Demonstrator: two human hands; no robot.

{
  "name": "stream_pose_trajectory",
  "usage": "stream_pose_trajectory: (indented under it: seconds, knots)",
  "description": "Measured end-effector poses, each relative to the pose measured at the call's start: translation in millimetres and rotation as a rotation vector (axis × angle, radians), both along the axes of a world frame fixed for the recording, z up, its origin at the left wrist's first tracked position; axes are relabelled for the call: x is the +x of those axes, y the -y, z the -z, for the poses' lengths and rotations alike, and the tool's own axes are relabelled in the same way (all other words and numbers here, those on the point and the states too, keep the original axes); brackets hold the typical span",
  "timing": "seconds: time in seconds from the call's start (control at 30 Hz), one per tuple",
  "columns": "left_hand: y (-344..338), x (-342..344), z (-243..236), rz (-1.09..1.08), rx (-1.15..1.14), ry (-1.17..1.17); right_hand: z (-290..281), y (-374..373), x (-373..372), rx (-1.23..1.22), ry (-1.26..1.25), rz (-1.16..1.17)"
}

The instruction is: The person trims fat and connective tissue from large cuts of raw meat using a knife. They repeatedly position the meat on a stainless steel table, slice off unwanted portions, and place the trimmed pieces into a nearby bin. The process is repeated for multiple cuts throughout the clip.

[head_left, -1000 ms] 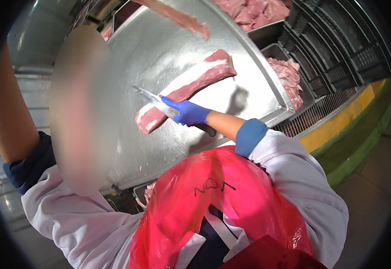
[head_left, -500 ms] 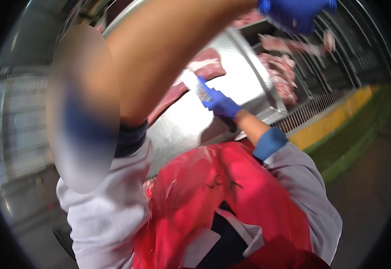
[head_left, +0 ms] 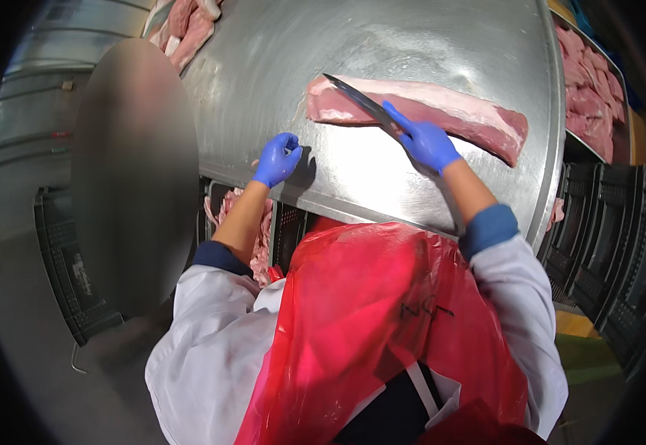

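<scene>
A long slab of pale pink meat (head_left: 478,122) with a whitish fat strip lies across the metal table (head_left: 256,74), right of centre. My right hand (head_left: 430,146), in a blue glove, grips a knife (head_left: 352,95), its index finger stretched along the tool. The dark blade points up and left over the slab's left part; whether it touches the meat I cannot tell. Its handle is hidden in the glove. My left hand (head_left: 278,159), also blue-gloved, hovers near the table's front edge, left of the slab. Its fingers are curled in, with nothing visible in them.
More meat pieces (head_left: 186,33) lie at the table's far left corner. A container of meat (head_left: 590,96) stands beyond the right edge, with black crates (head_left: 597,230) nearer. Pale trimmings (head_left: 260,237) fill a crate below the front edge. Another black crate (head_left: 78,274) stands at left.
My left arm, stretched far across to the right before, is back on the left. My right hand keeps the knife, its blade now over the slab. The view has turned.
</scene>
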State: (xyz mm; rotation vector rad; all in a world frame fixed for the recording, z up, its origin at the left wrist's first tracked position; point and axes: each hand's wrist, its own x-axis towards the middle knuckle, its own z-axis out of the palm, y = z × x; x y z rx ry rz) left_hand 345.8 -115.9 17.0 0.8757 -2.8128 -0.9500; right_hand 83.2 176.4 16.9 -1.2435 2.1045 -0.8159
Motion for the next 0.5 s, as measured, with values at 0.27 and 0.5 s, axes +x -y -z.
stream_pose_trajectory:
  seconds: [0.27,0.5]
  knots:
    - [-2.3,105.7,20.4,-0.224,0.118,-0.236,13.2,30.4,-37.6,0.003,-0.048,-0.349]
    - [1.7,101.1,26.9,-0.267,0.194,-0.284,-24.0,60.7,-19.9,0.422,0.031,-0.298]
